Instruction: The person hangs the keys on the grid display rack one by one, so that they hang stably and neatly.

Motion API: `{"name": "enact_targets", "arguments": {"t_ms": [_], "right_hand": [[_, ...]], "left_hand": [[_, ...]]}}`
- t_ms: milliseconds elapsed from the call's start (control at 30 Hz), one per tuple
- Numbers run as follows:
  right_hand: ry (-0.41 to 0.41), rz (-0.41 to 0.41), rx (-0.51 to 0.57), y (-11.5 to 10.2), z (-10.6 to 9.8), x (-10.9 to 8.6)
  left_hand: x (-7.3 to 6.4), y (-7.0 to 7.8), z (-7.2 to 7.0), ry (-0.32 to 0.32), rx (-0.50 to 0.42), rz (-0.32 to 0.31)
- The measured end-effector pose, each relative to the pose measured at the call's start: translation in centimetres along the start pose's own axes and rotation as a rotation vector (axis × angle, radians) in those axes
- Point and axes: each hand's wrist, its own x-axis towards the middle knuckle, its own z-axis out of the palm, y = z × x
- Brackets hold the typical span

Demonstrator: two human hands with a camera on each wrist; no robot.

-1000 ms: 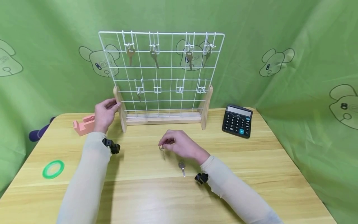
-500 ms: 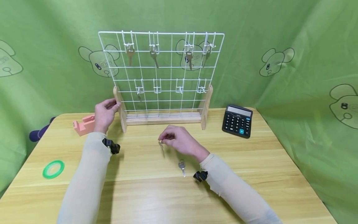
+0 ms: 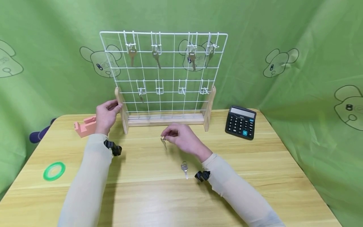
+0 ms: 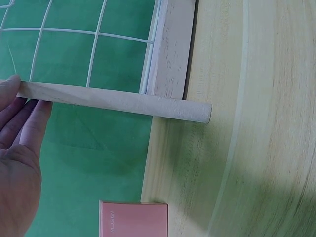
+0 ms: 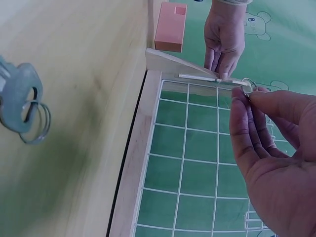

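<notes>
With its thumb and fingers my left hand (image 3: 106,116) grips the wooden side post (image 4: 123,102) of a white wire grid rack (image 3: 174,33). Over the table in front of the rack, my right hand (image 3: 181,137) pinches a key (image 3: 164,143) by its small ring (image 5: 251,82), and the key hangs below the fingertips. Another key (image 3: 184,168) with a ring lies on the table, nearer than the right hand. Several keys, such as the one at upper left (image 3: 132,56), hang from the rack's upper hooks. One key (image 3: 141,96) hangs on the lower row's leftmost hook.
Beside the left hand stands a pink tape dispenser (image 3: 86,126). A green tape roll (image 3: 45,174) lies at the table's left. Right of the rack is a black calculator (image 3: 240,123). Three lower hooks, including the rightmost hook (image 3: 204,90), carry no key. Green curtains (image 3: 312,37) surround the table.
My right hand has risen and moved toward the rack with the key dangling from it. The left hand stays on the post, and the key on the table has not moved.
</notes>
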Motion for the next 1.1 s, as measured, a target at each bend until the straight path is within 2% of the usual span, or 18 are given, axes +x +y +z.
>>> {"name": "enact_targets", "arguments": {"t_ms": [433, 867, 1100], "right_hand": [[0.043, -0.009, -0.04, -0.3, -0.8, 1.5], [0.072, -0.001, -0.029, -0.9, -1.3, 2.4], [0.098, -0.031, -0.031, -1.5, -1.8, 3.0]], "left_hand": [[-0.2, 0.2, 0.0, -0.003, -0.008, -0.019], [0.0, 0.0, 0.0, -0.001, -0.014, -0.018], [-0.1, 0.0, 0.0, 0.0, -0.019, -0.016]]}}
